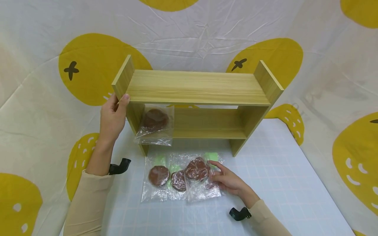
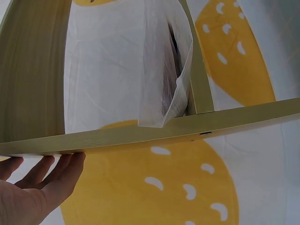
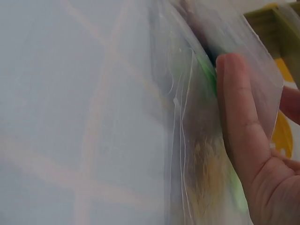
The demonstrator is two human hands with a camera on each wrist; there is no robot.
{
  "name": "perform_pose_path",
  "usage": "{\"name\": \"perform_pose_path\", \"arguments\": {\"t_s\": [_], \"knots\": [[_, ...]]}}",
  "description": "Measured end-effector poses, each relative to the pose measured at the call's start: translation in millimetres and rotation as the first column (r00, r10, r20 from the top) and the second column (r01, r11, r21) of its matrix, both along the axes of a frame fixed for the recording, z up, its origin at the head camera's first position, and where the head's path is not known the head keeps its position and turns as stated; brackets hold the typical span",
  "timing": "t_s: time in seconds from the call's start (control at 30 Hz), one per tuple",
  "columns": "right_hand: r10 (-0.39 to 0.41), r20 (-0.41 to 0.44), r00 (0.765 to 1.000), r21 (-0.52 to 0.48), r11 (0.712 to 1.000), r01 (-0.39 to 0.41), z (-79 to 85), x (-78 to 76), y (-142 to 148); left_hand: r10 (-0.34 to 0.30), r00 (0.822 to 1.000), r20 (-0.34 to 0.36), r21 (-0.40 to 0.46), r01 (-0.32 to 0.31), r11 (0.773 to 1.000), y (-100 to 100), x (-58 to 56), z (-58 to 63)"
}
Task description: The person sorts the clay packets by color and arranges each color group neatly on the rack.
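Note:
My left hand (image 1: 113, 116) grips the left side panel of a pale wooden two-tier shelf (image 1: 195, 87); in the left wrist view its fingers (image 2: 61, 176) lie along the panel's outer side. A clear plastic bag with a dark brown round piece (image 1: 156, 120) leans on the lower tier at the left end. In front of the shelf, my right hand (image 1: 228, 179) pinches the right edge of another clear bag with a brown round piece (image 1: 197, 169). The right wrist view shows the thumb (image 3: 239, 93) against the plastic film, with the other fingers partly hidden behind.
More bagged brown rounds, one at the left (image 1: 158, 176) and one in the middle (image 1: 178, 181), lie on the light checked tablecloth (image 1: 280, 183). Pale green patches (image 1: 211, 156) show in the bags. A white cloth with yellow shapes (image 1: 203, 36) hangs behind the shelf.

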State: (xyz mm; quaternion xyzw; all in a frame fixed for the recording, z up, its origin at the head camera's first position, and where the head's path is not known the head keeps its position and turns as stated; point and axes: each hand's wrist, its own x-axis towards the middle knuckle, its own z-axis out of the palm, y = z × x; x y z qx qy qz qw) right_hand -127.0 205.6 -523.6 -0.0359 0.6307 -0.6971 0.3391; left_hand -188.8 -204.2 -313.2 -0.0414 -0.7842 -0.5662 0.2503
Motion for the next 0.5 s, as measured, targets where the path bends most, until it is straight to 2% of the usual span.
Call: {"name": "perform_pose_path", "arguments": {"t_s": [0.2,0.5], "knots": [[0.015,0.029,0.999,-0.04,0.999,-0.013,1.2,3.2,0.8,0.004,1.0,-0.012,-0.004,-0.004,1.0,-0.4,-1.1,-1.6],[0.014,0.071,0.997,-0.127,0.992,-0.005,-5.3,5.5,0.3,-0.001,1.0,-0.01,0.008,0.001,1.0,0.4,-1.3,-1.3]]}}
